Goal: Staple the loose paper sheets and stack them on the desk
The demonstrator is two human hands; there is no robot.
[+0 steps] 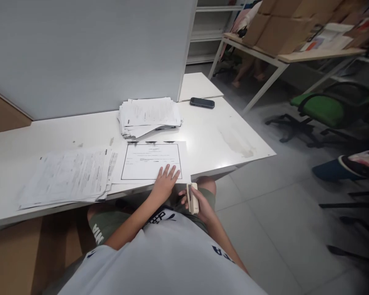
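Observation:
My left hand (165, 180) lies flat with fingers spread on the near edge of a printed sheet with a black frame (150, 161), which rests on the white desk (221, 135). My right hand (199, 203) is below the desk edge, over my lap, with its fingers wrapped round a small beige stapler (192, 198). A thick pile of printed papers (149, 116) sits just behind the sheet. Another spread pile of papers (69, 176) lies to the left of it.
A dark phone (202, 103) lies at the desk's far right. A grey partition (89, 53) stands behind the desk. Green office chairs (322, 108) and a table with cardboard boxes (283, 30) are to the right, where someone's bare feet (247, 78) show.

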